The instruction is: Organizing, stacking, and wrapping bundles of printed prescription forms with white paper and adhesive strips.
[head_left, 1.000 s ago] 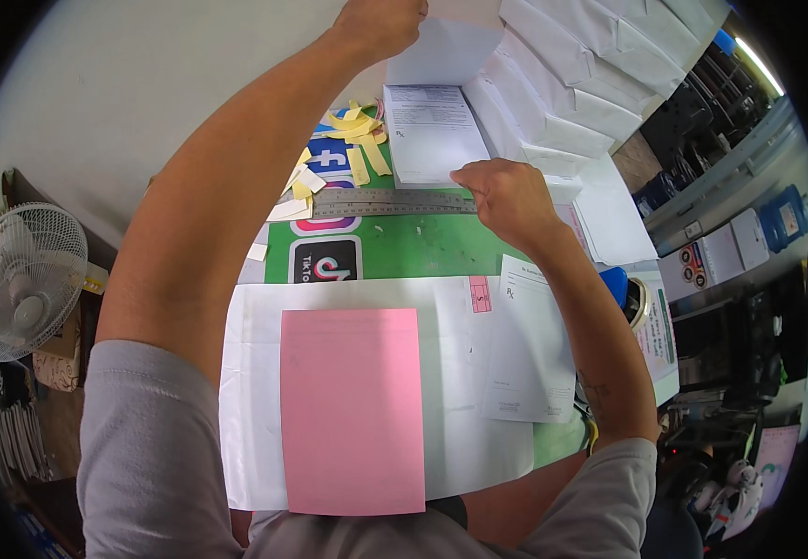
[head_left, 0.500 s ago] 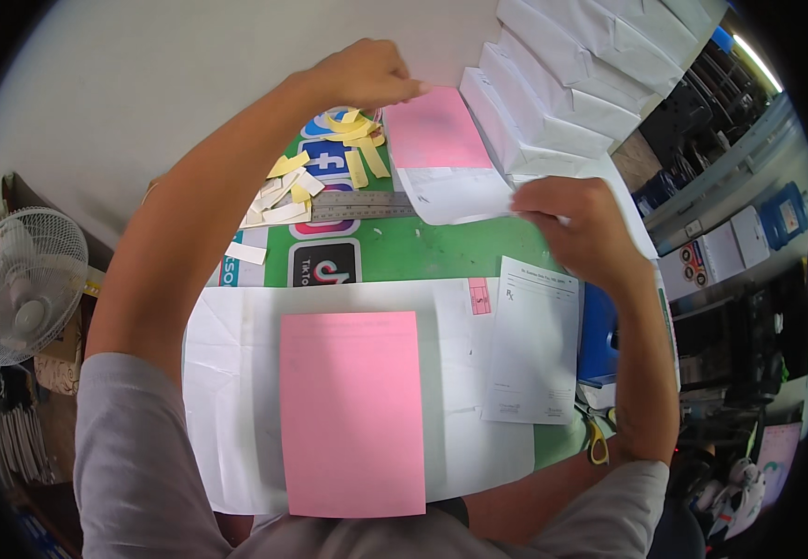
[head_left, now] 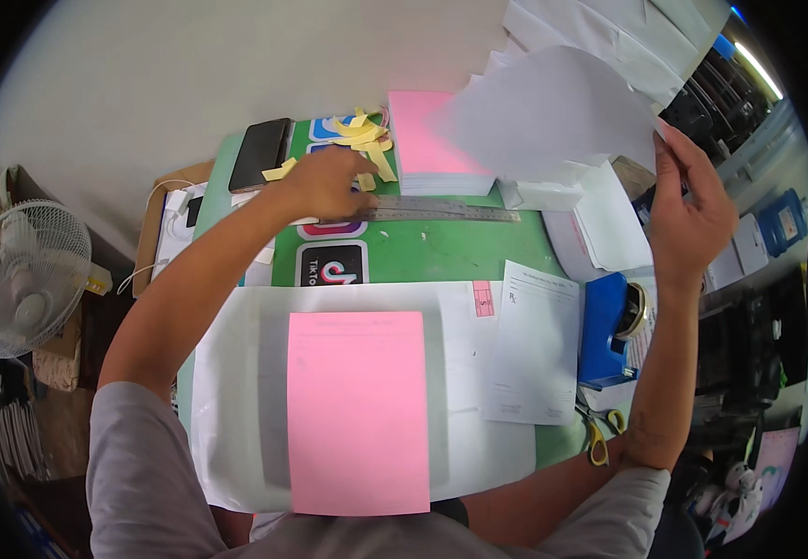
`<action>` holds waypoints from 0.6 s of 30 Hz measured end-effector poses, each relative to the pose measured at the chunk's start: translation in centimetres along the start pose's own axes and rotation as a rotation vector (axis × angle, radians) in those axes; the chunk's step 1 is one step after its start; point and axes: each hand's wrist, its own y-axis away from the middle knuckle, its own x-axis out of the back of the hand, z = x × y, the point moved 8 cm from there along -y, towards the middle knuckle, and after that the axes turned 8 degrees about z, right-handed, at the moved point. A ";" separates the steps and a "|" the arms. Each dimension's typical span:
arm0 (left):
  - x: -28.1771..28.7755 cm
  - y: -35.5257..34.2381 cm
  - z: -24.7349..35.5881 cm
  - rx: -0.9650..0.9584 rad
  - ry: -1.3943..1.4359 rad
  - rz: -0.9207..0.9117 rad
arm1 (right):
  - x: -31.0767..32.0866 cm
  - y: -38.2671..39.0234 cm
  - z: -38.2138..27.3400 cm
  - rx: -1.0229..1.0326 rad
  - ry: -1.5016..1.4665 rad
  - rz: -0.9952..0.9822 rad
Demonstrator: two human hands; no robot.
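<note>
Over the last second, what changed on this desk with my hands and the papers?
The right hand moved off the ruler to the right and now lifts a white sheet. The left hand came down from the far stack to the yellow scraps by the ruler. A pink stack now shows. The near pink sheet, tape dispenser and fan stayed put.

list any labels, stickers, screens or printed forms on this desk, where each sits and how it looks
Square logo stickers: on the green mat, just below the left hand; dark with rounded corners.
Phone: far left of the mat, black screen, dark.
Printed form: right of the big white sheet, white, faint print.
Small pink tag: top right corner of the white sheet.
</note>
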 end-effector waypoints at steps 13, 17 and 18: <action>4.5 9.5 -1.0 0.003 0.254 0.001 | 8.1 2.5 9.0 0.208 0.140 -0.197; 5.6 12.1 -1.9 0.120 0.305 0.019 | 12.4 4.7 17.6 0.085 0.277 -0.092; 5.5 12.6 -2.0 0.176 0.328 0.016 | 13.7 5.7 20.4 -0.043 0.340 -0.057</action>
